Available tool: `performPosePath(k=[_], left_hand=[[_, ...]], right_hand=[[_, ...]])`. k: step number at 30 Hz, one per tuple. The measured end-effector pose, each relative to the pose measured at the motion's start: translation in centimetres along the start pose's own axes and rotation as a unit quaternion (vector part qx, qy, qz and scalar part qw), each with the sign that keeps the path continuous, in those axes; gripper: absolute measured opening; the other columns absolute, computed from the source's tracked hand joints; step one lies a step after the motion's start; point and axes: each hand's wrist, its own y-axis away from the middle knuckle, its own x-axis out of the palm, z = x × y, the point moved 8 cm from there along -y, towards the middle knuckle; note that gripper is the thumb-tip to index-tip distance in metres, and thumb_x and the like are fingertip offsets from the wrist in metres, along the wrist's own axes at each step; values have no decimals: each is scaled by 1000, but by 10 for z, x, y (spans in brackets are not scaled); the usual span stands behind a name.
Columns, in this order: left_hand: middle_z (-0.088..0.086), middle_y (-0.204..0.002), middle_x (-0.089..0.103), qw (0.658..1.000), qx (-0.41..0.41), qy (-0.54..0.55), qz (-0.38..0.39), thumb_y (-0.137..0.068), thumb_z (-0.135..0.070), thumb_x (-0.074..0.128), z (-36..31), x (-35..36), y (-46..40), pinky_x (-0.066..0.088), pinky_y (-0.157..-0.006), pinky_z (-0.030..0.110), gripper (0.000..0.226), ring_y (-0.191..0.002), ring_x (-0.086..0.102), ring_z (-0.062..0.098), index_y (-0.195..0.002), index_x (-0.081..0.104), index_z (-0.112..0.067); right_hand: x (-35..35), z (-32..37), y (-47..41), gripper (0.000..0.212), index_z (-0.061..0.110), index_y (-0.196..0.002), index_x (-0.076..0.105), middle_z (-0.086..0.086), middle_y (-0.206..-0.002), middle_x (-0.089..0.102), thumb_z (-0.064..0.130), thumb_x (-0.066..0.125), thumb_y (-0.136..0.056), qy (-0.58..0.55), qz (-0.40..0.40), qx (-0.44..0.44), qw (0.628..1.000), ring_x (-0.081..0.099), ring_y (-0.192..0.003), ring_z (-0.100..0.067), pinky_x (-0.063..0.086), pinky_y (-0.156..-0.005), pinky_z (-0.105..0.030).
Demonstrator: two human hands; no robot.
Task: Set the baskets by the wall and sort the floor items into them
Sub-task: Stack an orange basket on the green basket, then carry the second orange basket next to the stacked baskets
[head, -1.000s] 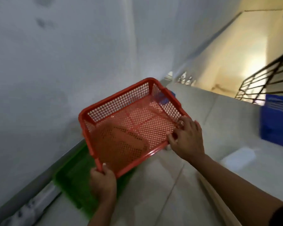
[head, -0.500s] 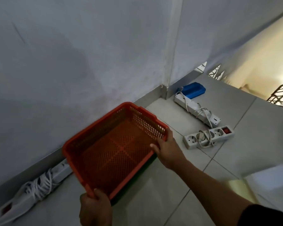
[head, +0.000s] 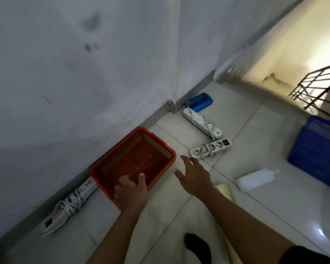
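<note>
An orange mesh basket sits on the floor against the wall's skirting. My left hand grips its near rim, thumb inside. My right hand hovers just right of the basket, fingers spread, holding nothing. On the tiles lie three white power strips: one with a red switch, one wrapped in its cord beyond it, and one along the wall to the left. A small blue tray rests in the corner. The green basket seen earlier is hidden.
A large blue crate stands at the right. A white plastic bottle lies on the floor near a pale yellow roll. A black railing guards the stairwell at the far right. My foot shows at the bottom.
The orange basket went down from mid-air to the floor by the wall. My right hand let go of its rim and drew off to the right; my left hand still holds it.
</note>
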Motion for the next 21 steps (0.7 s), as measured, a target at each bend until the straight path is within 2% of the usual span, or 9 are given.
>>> performPosePath(k=[3,10,13,17,21], left_hand=[[21,-135,43,997,72,-16,34,-92,-40,48,-60,-29,73,36,-100,45,53,-123,41,38,-132,38,-7],[20,-134,44,982,143,-49,110,-94,-34,46,-153,-35,243,37,-104,45,46,-121,42,37,-129,40,-5],[19,-135,46,974,173,-49,140,-93,-33,49,-188,6,320,39,-104,44,45,-122,45,35,-128,43,-7],[18,-136,48,963,182,-28,197,-92,-35,51,-219,91,442,41,-103,46,47,-122,49,33,-128,42,-7],[15,-135,51,963,162,-23,215,-92,-36,51,-230,168,537,41,-104,46,46,-121,52,31,-128,42,-8]], right_hand=[[-69,3,59,61,19,-143,28,-14,-143,41,52,43,-93,-29,-24,24,999,47,-125,-34,40,-98,-47],[-210,-49,174,61,18,-143,28,-11,-138,47,52,41,-94,-55,-52,70,995,50,-122,-31,41,-96,-45],[-263,-111,219,60,18,-143,28,-11,-136,49,50,41,-94,-49,-73,80,993,50,-122,-29,41,-97,-45],[-320,-233,279,59,20,-143,27,-8,-140,46,48,43,-94,-41,-68,108,991,48,-126,-27,39,-101,-45],[-362,-341,332,59,17,-142,30,-10,-142,46,47,46,-94,-35,-62,119,990,48,-126,-28,42,-101,-44]])
